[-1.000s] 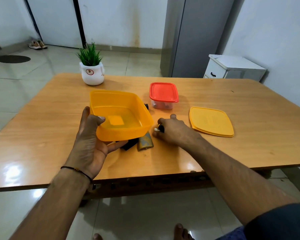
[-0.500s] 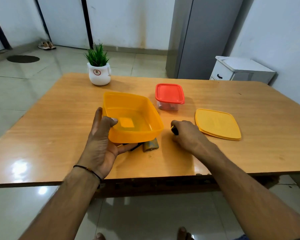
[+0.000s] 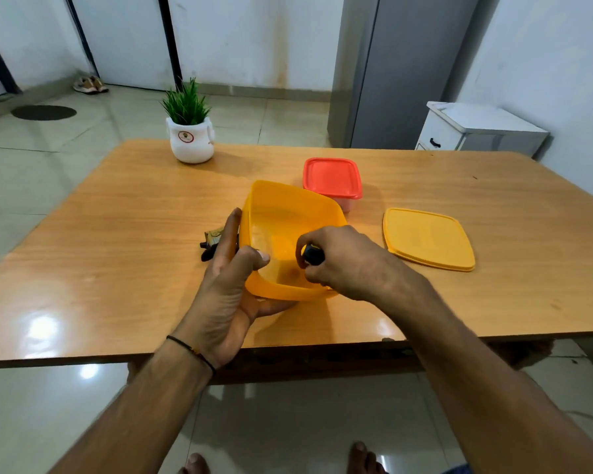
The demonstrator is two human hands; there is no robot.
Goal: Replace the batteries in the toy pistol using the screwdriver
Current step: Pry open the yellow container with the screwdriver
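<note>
My left hand (image 3: 228,289) grips the near left corner of an open orange tub (image 3: 290,213), thumb inside the rim, and holds it tilted above the table. My right hand (image 3: 343,261) is over the tub's near right side, fingers curled round a black-handled screwdriver (image 3: 312,254); only the handle's end shows. The toy pistol (image 3: 210,246), dark with a tan part, lies on the table left of the tub, mostly hidden behind my left fingers.
The tub's orange lid (image 3: 428,237) lies flat to the right. A small box with a red lid (image 3: 332,177) stands behind the tub. A potted plant (image 3: 189,131) is at the back left of the wooden table (image 3: 117,217).
The tub has swung right, uncovering the toy pistol, which now lies on its left. My right hand lifted the screwdriver off the table and brought it over the tub.
</note>
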